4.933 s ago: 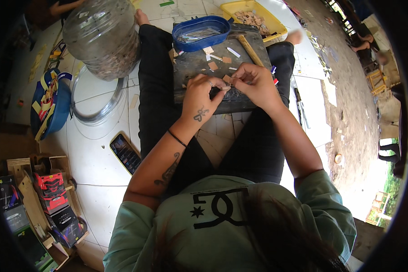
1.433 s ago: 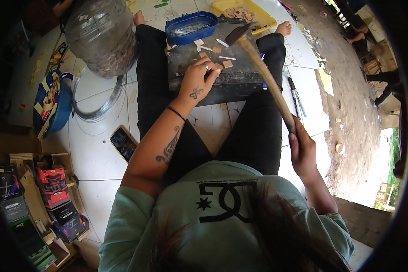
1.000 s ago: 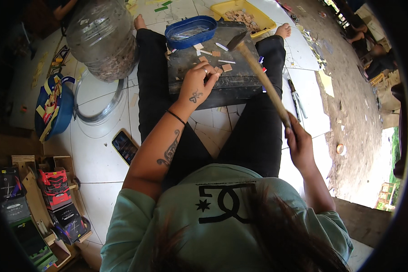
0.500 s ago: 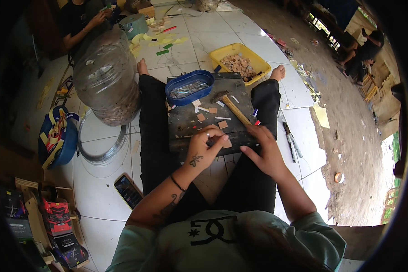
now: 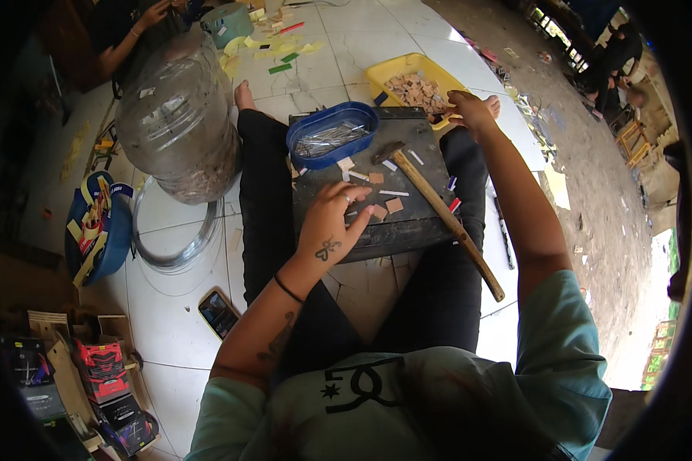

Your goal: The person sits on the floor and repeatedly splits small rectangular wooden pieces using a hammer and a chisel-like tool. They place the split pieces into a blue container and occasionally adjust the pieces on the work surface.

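Observation:
My left hand (image 5: pixel 332 223) hovers low over a dark block-like work surface (image 5: pixel 323 223), fingers and thumb apart, beside small brown square pieces (image 5: pixel 394 205). My right hand (image 5: pixel 474 115) reaches forward to the near right rim of a yellow tray (image 5: pixel 377 77). Its fingers are bent but spaced from the thumb, and nothing shows between them. Many small wooden squares (image 5: pixel 417 91) fill that tray. A wooden-handled hammer (image 5: pixel 430 190) lies across the work surface, its handle overhanging toward me. Thin metal nails or pins (image 5: pixel 334 140) lie in a blue oval tub (image 5: pixel 307 160).
Between my legs stands the work surface, with white strips and a red piece on it. To the left are a big clear plastic jar (image 5: pixel 173 131), a wire coil (image 5: pixel 181 257), a blue basket (image 5: pixel 108 253), a phone (image 5: pixel 218 313) and toy trucks (image 5: pixel 111 384). Other people sit farther off.
My right hand has left the hammer handle and moved forward to the yellow tray. The small piece at my left fingertips is no longer held there, and the fingers have opened.

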A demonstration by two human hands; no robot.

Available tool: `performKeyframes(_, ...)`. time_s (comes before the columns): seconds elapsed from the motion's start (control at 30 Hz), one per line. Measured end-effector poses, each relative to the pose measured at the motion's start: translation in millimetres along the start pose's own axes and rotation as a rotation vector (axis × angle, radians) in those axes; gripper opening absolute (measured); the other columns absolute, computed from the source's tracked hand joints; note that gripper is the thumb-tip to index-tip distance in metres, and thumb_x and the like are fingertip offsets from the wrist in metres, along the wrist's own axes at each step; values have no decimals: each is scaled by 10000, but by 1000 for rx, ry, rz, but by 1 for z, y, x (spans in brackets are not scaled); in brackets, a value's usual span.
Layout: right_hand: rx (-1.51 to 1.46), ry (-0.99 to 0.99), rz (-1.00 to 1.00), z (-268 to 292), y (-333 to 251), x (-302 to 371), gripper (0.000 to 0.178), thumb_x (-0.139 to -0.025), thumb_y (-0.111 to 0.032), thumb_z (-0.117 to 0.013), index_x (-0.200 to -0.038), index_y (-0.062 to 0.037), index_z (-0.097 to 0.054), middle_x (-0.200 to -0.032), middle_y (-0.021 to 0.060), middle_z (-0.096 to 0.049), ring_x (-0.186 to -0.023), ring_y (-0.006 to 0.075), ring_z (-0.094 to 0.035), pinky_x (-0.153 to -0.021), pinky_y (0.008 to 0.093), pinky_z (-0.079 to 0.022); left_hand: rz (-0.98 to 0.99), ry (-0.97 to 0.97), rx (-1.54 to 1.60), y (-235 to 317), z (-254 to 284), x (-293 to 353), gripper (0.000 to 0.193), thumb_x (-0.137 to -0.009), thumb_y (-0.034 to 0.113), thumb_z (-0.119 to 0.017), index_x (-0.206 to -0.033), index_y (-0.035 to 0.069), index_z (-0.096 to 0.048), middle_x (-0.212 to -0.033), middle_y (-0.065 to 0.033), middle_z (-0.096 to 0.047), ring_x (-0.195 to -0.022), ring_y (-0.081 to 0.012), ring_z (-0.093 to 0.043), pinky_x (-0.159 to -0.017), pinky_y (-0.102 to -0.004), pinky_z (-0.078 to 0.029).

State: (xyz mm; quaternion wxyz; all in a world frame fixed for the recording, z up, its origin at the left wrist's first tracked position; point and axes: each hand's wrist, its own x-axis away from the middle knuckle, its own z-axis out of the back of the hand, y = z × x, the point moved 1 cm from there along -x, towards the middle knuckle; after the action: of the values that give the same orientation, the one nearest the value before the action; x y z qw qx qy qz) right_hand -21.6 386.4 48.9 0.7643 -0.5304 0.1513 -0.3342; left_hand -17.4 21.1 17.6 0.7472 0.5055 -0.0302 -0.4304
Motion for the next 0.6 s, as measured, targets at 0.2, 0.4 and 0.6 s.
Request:
performKeyframes(0.2,116,61,382,-49,-8,41,379,-874,-218,-658,-1194,-15,-635,-1087,106,-675,-918,198,-650,-781,326,-518,-199,41,-225,-4,-20,-9,266,-794,155,-716,-1026,30,-681,-1035,-82,-640,-971,-283,-569,-847,-387,-468)
performKeyframes(0.4,431,-228,985,-108,-72,72,226,-830,-124,-673,-1039,-37,-686,-977,98,-684,-877,198,-664,-743,319,-526,-248,39,-385,4,-53,-16,167,-763,113,-706,-925,91,-672,-906,-62,-584,-910,-254,-547,-845,-377,-416)
performKeyframes(0.6,1039,-590,803,-172,-103,65,189,-732,-134,-723,-906,-63,-742,-916,158,-705,-870,339,-679,-778,407,-539,-16,13,128,7,-41,0,136,-802,9,-685,-925,15,-630,-840,-90,-581,-775,-229,-606,-727,-344,-493)
